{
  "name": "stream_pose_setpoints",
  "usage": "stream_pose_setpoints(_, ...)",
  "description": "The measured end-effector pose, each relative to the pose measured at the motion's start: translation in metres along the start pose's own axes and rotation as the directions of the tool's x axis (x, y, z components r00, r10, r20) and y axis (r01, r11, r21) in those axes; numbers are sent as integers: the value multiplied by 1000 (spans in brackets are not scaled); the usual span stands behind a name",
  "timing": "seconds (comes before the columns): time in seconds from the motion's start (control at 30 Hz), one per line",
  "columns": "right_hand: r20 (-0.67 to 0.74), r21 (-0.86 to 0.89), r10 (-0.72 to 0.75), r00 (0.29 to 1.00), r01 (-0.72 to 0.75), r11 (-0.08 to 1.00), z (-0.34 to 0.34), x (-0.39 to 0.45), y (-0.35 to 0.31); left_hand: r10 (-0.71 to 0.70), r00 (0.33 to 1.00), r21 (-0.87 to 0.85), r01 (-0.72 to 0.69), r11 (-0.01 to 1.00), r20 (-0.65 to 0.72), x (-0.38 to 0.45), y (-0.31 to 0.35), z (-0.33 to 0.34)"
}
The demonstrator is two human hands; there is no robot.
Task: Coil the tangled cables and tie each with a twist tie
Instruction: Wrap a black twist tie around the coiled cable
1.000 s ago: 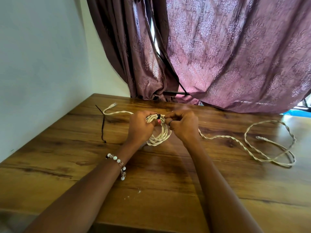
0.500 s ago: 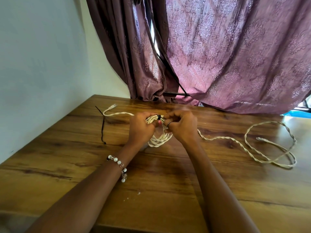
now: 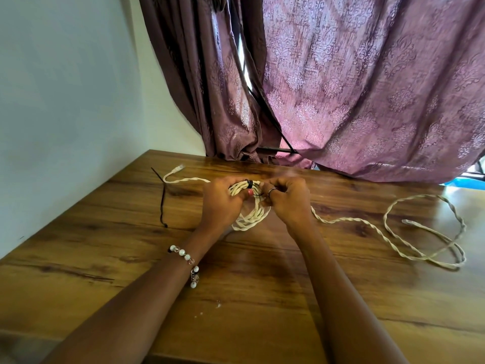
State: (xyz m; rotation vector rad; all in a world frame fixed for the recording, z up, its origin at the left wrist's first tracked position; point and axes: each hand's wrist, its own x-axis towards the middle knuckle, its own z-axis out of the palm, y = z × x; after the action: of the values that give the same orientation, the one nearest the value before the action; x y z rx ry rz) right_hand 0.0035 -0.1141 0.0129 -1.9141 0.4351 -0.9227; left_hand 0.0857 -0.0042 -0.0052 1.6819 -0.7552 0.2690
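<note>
Head view: the left hand (image 3: 219, 203) is gripping the coiled cable (image 3: 249, 208) above the table (image 3: 262, 298), as a second ago. The right hand (image 3: 287, 198) is pinching the black twist tie (image 3: 249, 183), now drawn closer; tying looks nearly finished.

Glossy wood-grain table (image 3: 262, 298), braided, seemingly fabric cable (image 3: 354, 222), patterned cloth curtain (image 3: 367, 88)

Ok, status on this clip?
Left hand grips cream coil; right hand pinches black twist tie. Loose cable uncoiled, right. Spare tie left.
</note>
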Motion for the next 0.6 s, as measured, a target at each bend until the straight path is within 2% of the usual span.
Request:
stream_pose_setpoints(0.4, 41, -15, -27, 999, 28, 1000, -7, 5, 2, 132, 991, 76, -134, 988, 30, 0, 1, -3)
stream_pose_setpoints(0.6, -7, -39, -47, 999, 47, 998, -5, 4, 0, 176, 984, 63, -178, 982, 24, 1, 0, -5)
